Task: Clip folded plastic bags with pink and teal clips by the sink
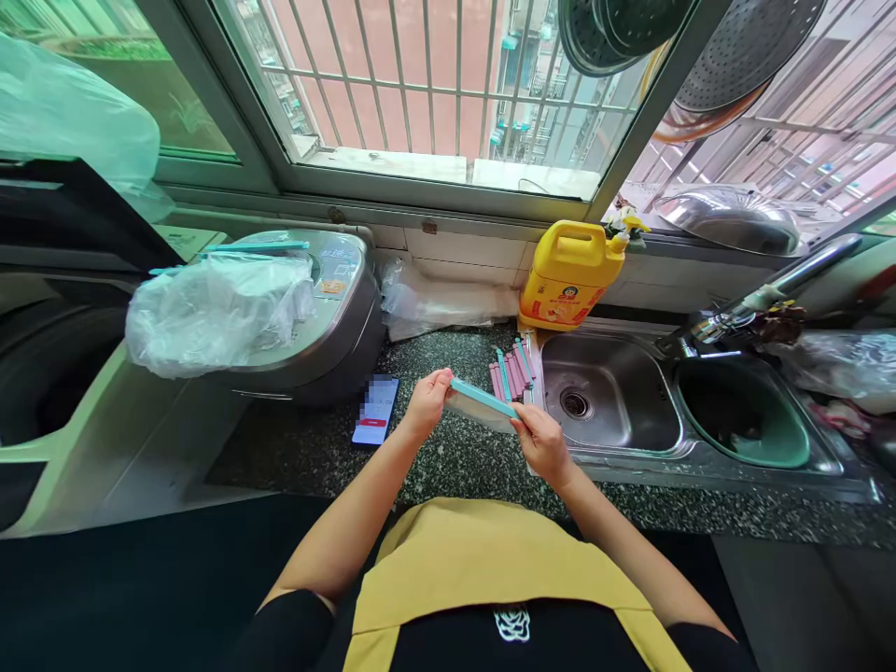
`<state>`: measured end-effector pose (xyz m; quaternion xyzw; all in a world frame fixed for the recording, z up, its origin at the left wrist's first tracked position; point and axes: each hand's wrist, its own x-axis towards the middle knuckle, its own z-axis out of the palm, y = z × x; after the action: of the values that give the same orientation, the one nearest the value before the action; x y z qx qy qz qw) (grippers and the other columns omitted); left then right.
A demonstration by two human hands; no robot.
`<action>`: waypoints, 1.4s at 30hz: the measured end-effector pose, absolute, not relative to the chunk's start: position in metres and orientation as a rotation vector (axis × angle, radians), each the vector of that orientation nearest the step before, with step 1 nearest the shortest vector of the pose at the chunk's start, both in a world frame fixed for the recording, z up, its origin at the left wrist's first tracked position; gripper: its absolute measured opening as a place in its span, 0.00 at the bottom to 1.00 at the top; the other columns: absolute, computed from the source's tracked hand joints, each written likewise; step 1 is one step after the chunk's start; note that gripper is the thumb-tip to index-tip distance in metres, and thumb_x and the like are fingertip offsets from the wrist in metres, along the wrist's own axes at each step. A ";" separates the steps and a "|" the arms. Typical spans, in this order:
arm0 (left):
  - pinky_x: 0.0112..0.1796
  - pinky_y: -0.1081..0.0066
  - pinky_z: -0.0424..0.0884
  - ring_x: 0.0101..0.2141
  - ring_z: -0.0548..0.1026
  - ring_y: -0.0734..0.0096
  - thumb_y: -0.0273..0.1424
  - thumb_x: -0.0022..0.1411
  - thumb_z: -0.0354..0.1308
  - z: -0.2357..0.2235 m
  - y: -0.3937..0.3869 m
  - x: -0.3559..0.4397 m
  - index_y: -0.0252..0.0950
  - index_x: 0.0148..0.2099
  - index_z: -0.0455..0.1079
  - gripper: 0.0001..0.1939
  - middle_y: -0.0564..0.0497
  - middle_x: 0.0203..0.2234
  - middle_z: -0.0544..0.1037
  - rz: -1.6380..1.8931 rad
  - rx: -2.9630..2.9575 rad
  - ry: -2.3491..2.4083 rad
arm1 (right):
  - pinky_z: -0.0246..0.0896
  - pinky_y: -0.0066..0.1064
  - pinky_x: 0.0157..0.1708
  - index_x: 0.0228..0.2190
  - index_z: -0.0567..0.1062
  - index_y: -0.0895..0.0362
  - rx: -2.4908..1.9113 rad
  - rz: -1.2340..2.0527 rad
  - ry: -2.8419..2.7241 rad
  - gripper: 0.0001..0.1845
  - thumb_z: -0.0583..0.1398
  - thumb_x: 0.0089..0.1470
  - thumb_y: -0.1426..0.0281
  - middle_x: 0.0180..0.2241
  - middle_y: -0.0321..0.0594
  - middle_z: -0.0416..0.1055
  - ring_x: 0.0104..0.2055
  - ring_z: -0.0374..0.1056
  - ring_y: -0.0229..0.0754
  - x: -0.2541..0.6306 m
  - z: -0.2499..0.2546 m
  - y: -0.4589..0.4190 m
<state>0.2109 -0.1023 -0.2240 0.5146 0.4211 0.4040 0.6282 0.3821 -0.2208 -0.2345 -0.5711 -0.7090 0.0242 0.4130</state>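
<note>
Over the speckled counter (pixel 448 467) a teal bag sealing clip (pixel 484 397) is stretched between my two hands. My left hand (pixel 428 401) pinches its left end, and my right hand (pixel 541 441) grips its right end, lower and nearer the sink. Below the clip hangs a translucent plastic bag (pixel 476 413), its top edge along the strip; I cannot tell whether it holds anything. Several pink and teal sealing clips (pixel 512 375) lie side by side on the counter, just beyond my right hand.
A phone (pixel 378 411) lies left of my left hand. Behind it stands a cooker-like appliance (pixel 350 327) topped by a plastic bag (pixel 217 313). A yellow jug (pixel 572 275) stands behind the steel sink (pixel 616 392). A green basin (pixel 784 434) sits further right. Clear plastic (pixel 455 299) lies along the wall.
</note>
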 end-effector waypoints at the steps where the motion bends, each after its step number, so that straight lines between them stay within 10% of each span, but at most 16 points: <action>1: 0.21 0.75 0.53 0.19 0.54 0.78 0.52 0.46 0.54 -0.225 -0.103 0.212 0.36 0.21 0.60 0.23 0.57 0.15 0.58 0.933 1.152 0.970 | 0.66 0.33 0.33 0.43 0.69 0.56 -1.432 0.061 -1.781 0.12 0.51 0.58 0.72 0.32 0.43 0.72 0.34 0.69 0.42 0.383 -0.234 -0.220; 42: 0.22 0.77 0.55 0.19 0.57 0.79 0.41 0.41 0.58 -0.239 -0.109 0.232 0.36 0.21 0.59 0.15 0.59 0.14 0.60 0.861 1.122 1.086 | 0.66 0.32 0.33 0.42 0.65 0.57 -1.537 0.197 -1.719 0.12 0.47 0.58 0.71 0.33 0.44 0.72 0.35 0.69 0.43 0.383 -0.264 -0.222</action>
<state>0.2318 -0.1091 -0.2394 0.4896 0.4741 0.3755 0.6281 0.3826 -0.2216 -0.2641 -0.6080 -0.6803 0.0779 0.4018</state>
